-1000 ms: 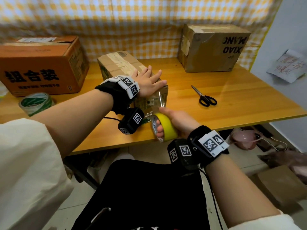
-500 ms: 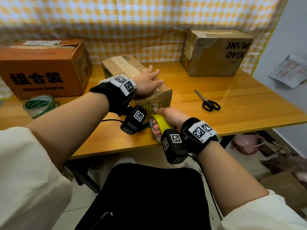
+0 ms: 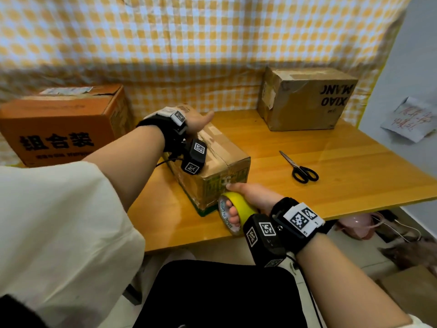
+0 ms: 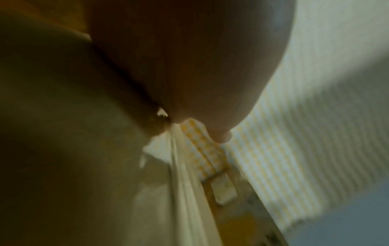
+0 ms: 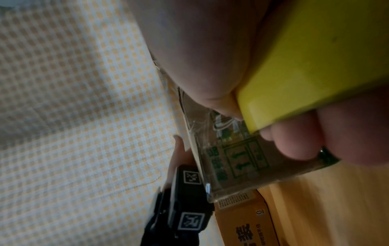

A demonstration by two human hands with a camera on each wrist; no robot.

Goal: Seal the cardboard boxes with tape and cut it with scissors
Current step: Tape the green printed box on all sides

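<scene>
A small cardboard box (image 3: pixel 227 159) lies end-on in the middle of the wooden table (image 3: pixel 354 176). My left hand (image 3: pixel 197 120) rests flat on the far part of its top, thumb out. My right hand (image 3: pixel 250 197) grips a yellow tape roll (image 3: pixel 238 207) with fingers through its core, held against the lower near face of the box. The thumb touches that face. In the right wrist view the tape roll (image 5: pixel 315 58) sits beside the box (image 5: pixel 231 166), whose printed face glints with clear tape. The left wrist view shows only a dark, blurred left hand (image 4: pixel 189 58). Black-handled scissors (image 3: pixel 300 169) lie to the right of the box.
An orange cardboard box (image 3: pixel 63 129) stands at the back left and a brown cardboard box (image 3: pixel 307 98) at the back right. A yellow checked cloth (image 3: pixel 189 43) hangs behind the table. Bare tabletop lies around the scissors.
My right hand brought the tape roll from beyond the table's front edge in against the box's near face. My left hand slid back along the box top.
</scene>
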